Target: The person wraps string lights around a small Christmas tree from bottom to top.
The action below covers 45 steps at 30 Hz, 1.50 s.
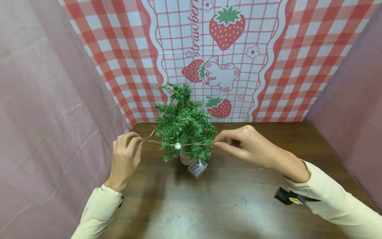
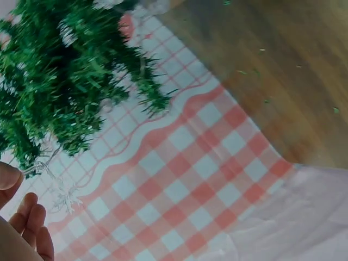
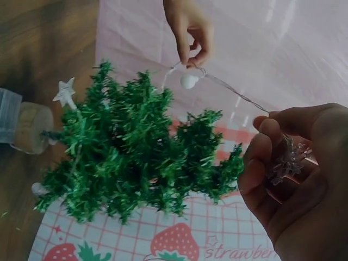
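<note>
A small green artificial Christmas tree (image 1: 186, 122) stands upright on a round wooden base (image 1: 185, 158). A string light wire (image 1: 198, 144) is stretched across its front between both hands, with a white ball (image 1: 177, 146) on it. On the left, my left hand (image 1: 124, 156) pinches the wire between thumb and fingertips. My right hand (image 1: 253, 147) pinches the other end of this stretch; a clear snowflake (image 3: 291, 160) hangs at its palm in the right wrist view. Another snowflake (image 2: 66, 197) dangles beside the left fingers. A star (image 3: 65, 92) sits among the lower branches.
A clear plastic box (image 1: 198, 168) lies against the tree's base on the brown wooden table (image 1: 221, 205). Behind is a red checked strawberry cloth (image 1: 226, 30); pink curtains (image 1: 56, 109) flank the table. Small green bits (image 2: 241, 72) are scattered on the wood.
</note>
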Tool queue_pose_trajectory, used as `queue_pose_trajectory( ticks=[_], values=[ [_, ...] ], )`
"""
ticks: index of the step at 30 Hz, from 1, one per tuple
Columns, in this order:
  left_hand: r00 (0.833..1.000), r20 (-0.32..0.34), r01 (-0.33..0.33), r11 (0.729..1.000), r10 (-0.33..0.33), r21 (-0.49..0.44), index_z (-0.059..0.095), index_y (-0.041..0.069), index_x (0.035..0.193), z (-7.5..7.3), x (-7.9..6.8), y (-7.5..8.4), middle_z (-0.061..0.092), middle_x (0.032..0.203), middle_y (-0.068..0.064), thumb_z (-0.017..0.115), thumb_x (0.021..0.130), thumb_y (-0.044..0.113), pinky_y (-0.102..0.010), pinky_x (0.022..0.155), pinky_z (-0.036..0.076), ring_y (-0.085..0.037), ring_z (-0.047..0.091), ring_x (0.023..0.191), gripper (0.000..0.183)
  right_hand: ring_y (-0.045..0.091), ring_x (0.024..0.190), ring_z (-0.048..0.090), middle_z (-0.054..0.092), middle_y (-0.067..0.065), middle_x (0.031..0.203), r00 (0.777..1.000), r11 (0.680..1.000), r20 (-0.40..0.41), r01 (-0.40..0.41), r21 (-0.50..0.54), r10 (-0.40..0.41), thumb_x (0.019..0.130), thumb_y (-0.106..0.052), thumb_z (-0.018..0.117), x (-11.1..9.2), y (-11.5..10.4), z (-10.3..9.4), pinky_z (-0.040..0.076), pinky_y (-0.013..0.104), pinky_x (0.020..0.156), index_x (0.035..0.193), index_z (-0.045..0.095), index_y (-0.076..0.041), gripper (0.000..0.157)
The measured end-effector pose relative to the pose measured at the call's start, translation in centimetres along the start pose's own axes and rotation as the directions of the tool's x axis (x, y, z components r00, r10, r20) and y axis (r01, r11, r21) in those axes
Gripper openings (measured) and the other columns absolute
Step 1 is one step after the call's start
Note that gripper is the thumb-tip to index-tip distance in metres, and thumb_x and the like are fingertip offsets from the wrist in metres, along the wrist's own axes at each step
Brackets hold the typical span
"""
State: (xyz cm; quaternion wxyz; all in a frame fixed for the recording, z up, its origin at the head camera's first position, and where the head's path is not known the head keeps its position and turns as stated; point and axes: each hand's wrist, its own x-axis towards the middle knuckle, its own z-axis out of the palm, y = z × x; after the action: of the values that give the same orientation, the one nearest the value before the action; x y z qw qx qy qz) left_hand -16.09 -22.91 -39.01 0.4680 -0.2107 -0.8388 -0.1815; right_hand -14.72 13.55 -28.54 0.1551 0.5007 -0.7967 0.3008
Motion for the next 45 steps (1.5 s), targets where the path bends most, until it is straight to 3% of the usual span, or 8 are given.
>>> queue_pose_trajectory(
  ticks=[9, 14, 18, 24, 29, 33, 40, 45],
  values=[
    [0.99, 0.141, -0.055, 0.977, 0.027, 0.204, 0.062, 0.004, 0.088, 1.2, -0.9, 0.3, 0.055, 0.1, -0.015, 0.056, 0.083, 0.01, -0.045, 0.069, 0.035, -0.032, 0.048, 0.091, 0.009, -0.008, 0.06, 0.049, 0.059, -0.021, 0.081, 0.991, 0.997, 0.125, -0.049, -0.053, 0.056, 0.089, -0.02, 0.056, -1.6, 0.2, 0.9, 0.04, 0.011, 0.053, 0.093, 0.063, -0.027, 0.011],
    [0.999, 0.031, 0.029, 0.946, -0.042, 0.323, 0.059, -0.001, 0.086, 1.6, -0.5, -0.4, 0.056, 0.093, -0.018, 0.05, 0.083, 0.007, -0.046, 0.063, 0.033, -0.035, 0.048, 0.082, 0.013, -0.006, 0.08, 0.057, 0.063, -0.014, 0.095, 0.996, 0.997, 0.083, -0.031, -0.064, 0.036, 0.09, -0.018, 0.054, -1.2, -0.2, 3.0, 0.048, 0.016, 0.066, 0.101, 0.063, -0.02, 0.015],
    [0.995, -0.062, 0.098, 0.932, -0.081, 0.349, 0.058, -0.003, 0.084, 1.7, -0.4, -1.4, 0.056, 0.086, -0.018, 0.05, 0.083, 0.006, -0.046, 0.06, 0.031, -0.036, 0.047, 0.075, 0.012, -0.003, 0.082, 0.058, 0.065, -0.008, 0.097, 0.998, 0.998, 0.052, -0.031, -0.051, 0.034, 0.09, -0.016, 0.053, -0.8, -0.4, 5.1, 0.048, 0.017, 0.069, 0.105, 0.062, -0.016, 0.018],
    [0.996, -0.028, 0.086, 0.953, -0.081, 0.289, 0.059, -0.002, 0.081, 1.9, -1.4, -1.5, 0.056, 0.086, -0.017, 0.054, 0.079, 0.004, -0.045, 0.059, 0.031, -0.035, 0.048, 0.075, 0.009, -0.006, 0.076, 0.055, 0.064, -0.01, 0.096, 0.997, 0.997, 0.056, -0.044, -0.056, 0.047, 0.09, -0.016, 0.051, -0.4, -0.2, 6.4, 0.046, 0.013, 0.067, 0.105, 0.062, -0.016, 0.018],
    [0.998, -0.019, 0.068, 0.981, -0.066, 0.182, 0.062, 0.001, 0.081, 1.3, -1.8, 0.0, 0.058, 0.087, -0.014, 0.056, 0.077, 0.004, -0.043, 0.06, 0.032, -0.032, 0.05, 0.076, 0.008, -0.005, 0.058, 0.047, 0.062, -0.011, 0.082, 0.996, 1.0, -0.092, -0.01, -0.002, 0.01, 0.087, -0.009, 0.056, -0.8, 0.1, 5.0, 0.04, 0.011, 0.053, 0.1, 0.064, -0.016, 0.017],
    [0.998, -0.039, 0.051, 0.992, -0.047, 0.114, 0.063, 0.001, 0.082, 0.9, -1.1, 1.5, 0.058, 0.086, -0.013, 0.058, 0.076, 0.003, -0.042, 0.06, 0.033, -0.03, 0.051, 0.077, 0.008, -0.003, 0.049, 0.038, 0.057, -0.013, 0.071, 0.966, 1.0, -0.257, -0.007, -0.013, 0.003, 0.081, -0.001, 0.061, -1.7, 0.2, 2.7, 0.032, 0.01, 0.045, 0.094, 0.065, -0.016, 0.02],
    [0.999, 0.001, -0.039, 0.999, 0.039, 0.018, 0.063, 0.003, 0.081, 1.3, 0.0, 4.4, 0.058, 0.084, -0.01, 0.062, 0.075, 0.002, -0.037, 0.061, 0.035, -0.025, 0.051, 0.075, 0.006, 0.001, 0.045, 0.035, 0.051, -0.007, 0.06, 0.911, 0.986, -0.387, -0.167, -0.03, 0.143, 0.076, 0.007, 0.063, -3.1, -0.9, -1.1, 0.029, 0.013, 0.042, 0.085, 0.067, -0.011, 0.021],
    [0.999, 0.022, -0.027, 1.0, 0.027, -0.014, 0.063, 0.004, 0.082, 2.1, 1.0, 5.5, 0.056, 0.081, -0.007, 0.058, 0.08, 0.007, -0.035, 0.061, 0.034, -0.022, 0.049, 0.07, 0.006, 0.001, 0.049, 0.039, 0.055, -0.005, 0.062, 0.881, 0.976, -0.442, -0.214, -0.048, 0.171, 0.076, 0.007, 0.063, -3.7, -0.8, -2.2, 0.031, 0.014, 0.044, 0.085, 0.067, -0.008, 0.018]
  ],
)
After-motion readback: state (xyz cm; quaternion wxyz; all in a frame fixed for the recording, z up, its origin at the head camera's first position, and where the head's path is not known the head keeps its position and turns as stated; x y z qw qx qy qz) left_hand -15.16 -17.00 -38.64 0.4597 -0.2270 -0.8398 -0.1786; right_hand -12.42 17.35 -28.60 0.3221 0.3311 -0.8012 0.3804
